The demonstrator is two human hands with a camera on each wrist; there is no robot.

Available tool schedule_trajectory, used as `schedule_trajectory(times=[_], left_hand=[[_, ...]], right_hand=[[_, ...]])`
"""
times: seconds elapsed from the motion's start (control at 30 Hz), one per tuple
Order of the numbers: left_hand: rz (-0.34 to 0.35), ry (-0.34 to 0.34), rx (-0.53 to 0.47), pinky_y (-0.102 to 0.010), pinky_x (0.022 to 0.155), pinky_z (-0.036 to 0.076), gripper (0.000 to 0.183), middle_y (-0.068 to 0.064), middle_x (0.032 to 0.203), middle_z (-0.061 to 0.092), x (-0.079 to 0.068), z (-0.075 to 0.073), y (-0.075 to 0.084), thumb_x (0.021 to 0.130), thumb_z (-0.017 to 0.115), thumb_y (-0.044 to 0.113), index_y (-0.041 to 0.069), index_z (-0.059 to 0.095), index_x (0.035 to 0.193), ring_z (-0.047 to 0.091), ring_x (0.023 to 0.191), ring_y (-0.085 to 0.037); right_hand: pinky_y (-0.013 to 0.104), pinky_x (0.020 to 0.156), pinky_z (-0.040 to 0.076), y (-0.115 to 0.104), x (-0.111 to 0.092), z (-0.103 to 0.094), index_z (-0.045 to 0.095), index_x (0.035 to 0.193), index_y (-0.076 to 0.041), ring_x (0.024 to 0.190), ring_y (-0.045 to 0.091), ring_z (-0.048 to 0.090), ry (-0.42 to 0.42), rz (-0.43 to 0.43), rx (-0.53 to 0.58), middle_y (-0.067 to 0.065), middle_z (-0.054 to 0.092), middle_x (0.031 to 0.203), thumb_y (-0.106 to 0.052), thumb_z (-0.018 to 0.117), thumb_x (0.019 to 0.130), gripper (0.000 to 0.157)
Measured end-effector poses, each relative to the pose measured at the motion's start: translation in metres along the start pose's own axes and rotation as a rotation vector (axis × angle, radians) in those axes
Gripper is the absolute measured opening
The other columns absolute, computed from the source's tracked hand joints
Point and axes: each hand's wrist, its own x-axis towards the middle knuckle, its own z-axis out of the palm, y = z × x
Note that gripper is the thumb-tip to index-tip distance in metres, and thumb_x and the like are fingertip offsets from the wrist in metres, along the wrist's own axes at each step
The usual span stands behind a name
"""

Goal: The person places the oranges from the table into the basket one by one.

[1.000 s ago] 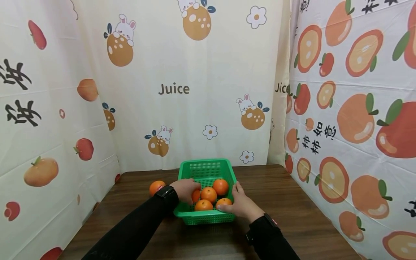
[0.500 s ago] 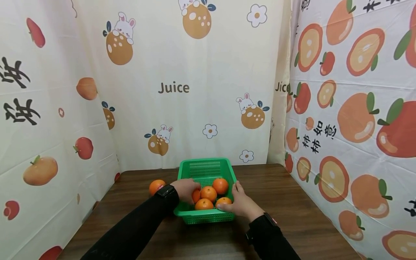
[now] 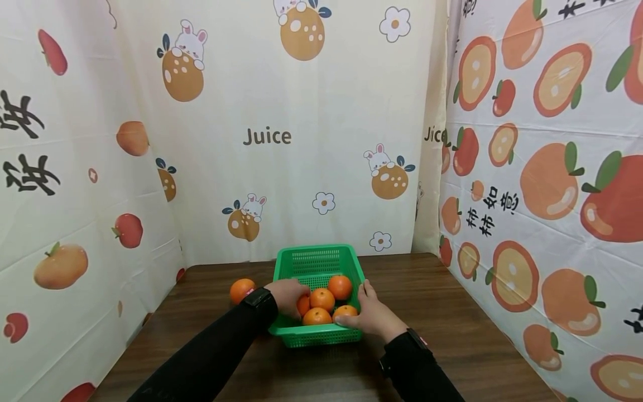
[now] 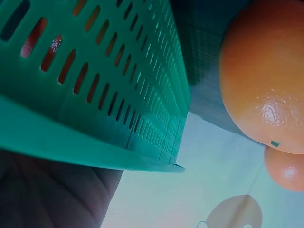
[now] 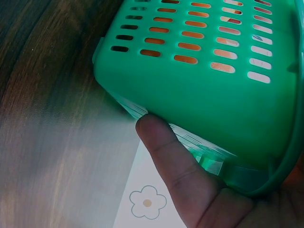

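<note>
A green slotted plastic basket (image 3: 326,338) holds several oranges, among them a near one (image 3: 317,316) and a far right one (image 3: 340,288). My left hand (image 3: 287,297) reaches over the left rim, its fingers bent down around an orange (image 3: 303,305) that they partly cover. In the left wrist view the palm (image 4: 52,194) passes beneath the basket's rim, the fingertips hidden. My right hand (image 3: 374,317) grips the basket's right side: the thumb crosses the rim beside another orange (image 3: 345,314), and a finger (image 5: 166,152) lies along the outer wall (image 5: 190,99).
One orange (image 3: 242,290) sits on the brown wooden table (image 3: 432,312), left of the basket. The left wrist view shows a large orange (image 4: 266,71) outside the basket with a second orange (image 4: 287,170) beyond it. Fruit-printed cloth (image 3: 321,167) hangs behind and at both sides.
The near orange in the basket has shifted very slightly to the right, next to the left fingertips. Both hands and the basket stay nearly still.
</note>
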Motion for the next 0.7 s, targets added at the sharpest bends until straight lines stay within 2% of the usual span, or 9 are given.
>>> schedule_trajectory(times=[0.27, 0.5, 0.7], left_hand=[[-0.008, 0.003, -0.006, -0.033, 0.077, 0.050, 0.045, 0.010, 0.096, 0.065, 0.0017, 0.0047, -0.0004, 0.077, 0.094, 0.029, 0.030, 0.073, 0.116, 0.056, 0.084, -0.012], [-0.038, -0.011, -0.021, -0.035, 0.077, 0.050, 0.042, -0.001, 0.113, 0.060, 0.0040, 0.0037, -0.0025, 0.079, 0.092, 0.028, 0.031, 0.074, 0.117, 0.055, 0.087, -0.018], [-0.024, -0.010, -0.009, -0.035, 0.076, 0.051, 0.037, -0.002, 0.112, 0.060, 0.0007, 0.0018, 0.0000, 0.082, 0.092, 0.029, 0.028, 0.075, 0.115, 0.056, 0.085, -0.018]], right_hand=[[0.066, 0.121, 0.038, -0.0002, -0.0009, 0.0000, 0.015, 0.169, 0.002, 0.156, 0.048, 0.035, 0.004, 0.005, -0.004, 0.019, -0.001, 0.180, -0.063, 0.080, 0.088, 0.123], [0.066, 0.121, 0.038, 0.0008, -0.0003, 0.0003, 0.014, 0.169, 0.002, 0.156, 0.048, 0.035, 0.001, 0.007, -0.003, 0.019, -0.001, 0.180, -0.063, 0.081, 0.088, 0.124], [0.065, 0.120, 0.039, -0.0001, -0.0011, 0.0004, 0.015, 0.169, 0.003, 0.155, 0.048, 0.036, 0.004, 0.003, -0.010, 0.019, 0.000, 0.180, -0.063, 0.080, 0.088, 0.123]])
